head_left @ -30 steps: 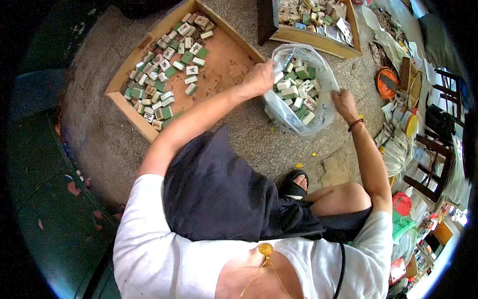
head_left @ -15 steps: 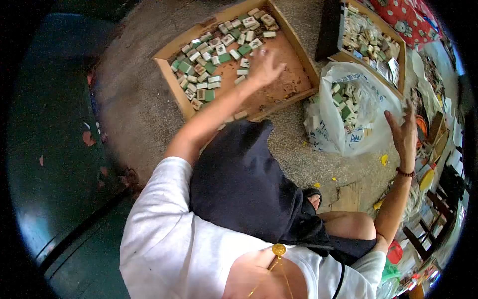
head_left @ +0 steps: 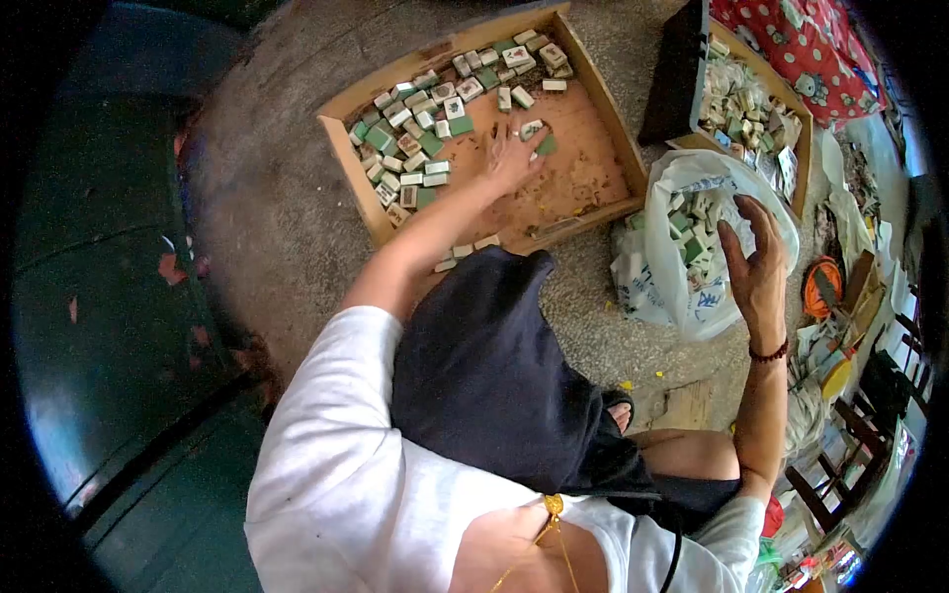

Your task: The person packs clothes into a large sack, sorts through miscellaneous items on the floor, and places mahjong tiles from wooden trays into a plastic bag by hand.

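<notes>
Inside the shallow wooden box (head_left: pixel 634 163), my left hand (head_left: pixel 512 163) lies low over the bottom with its fingers spread. A white-faced mahjong tile (head_left: pixel 531 129) and a green-backed tile (head_left: pixel 547 145) are right at its fingertips. Many more mahjong tiles (head_left: pixel 399 119), some white side up and some green, crowd the box's left and far parts. My right hand (head_left: pixel 759 259) is held at the right side of a white plastic bag (head_left: pixel 673 287), thumb and fingers curved apart with nothing between them. Loose tiles (head_left: pixel 689 232) show through the bag's wide mouth.
A second box (head_left: pixel 806 148) full of tiles and clear plastic stands at the far right, beside a red patterned cloth (head_left: pixel 806 64). A few tiles (head_left: pixel 474 247) lie on the floor by my knee. Clutter, including an orange round object (head_left: pixel 821 287), lines the right side.
My left hand has come down and slightly nearer onto tiles in the box. My right hand has moved left from the bag's outer edge to over its mouth, which now gapes more upward.
</notes>
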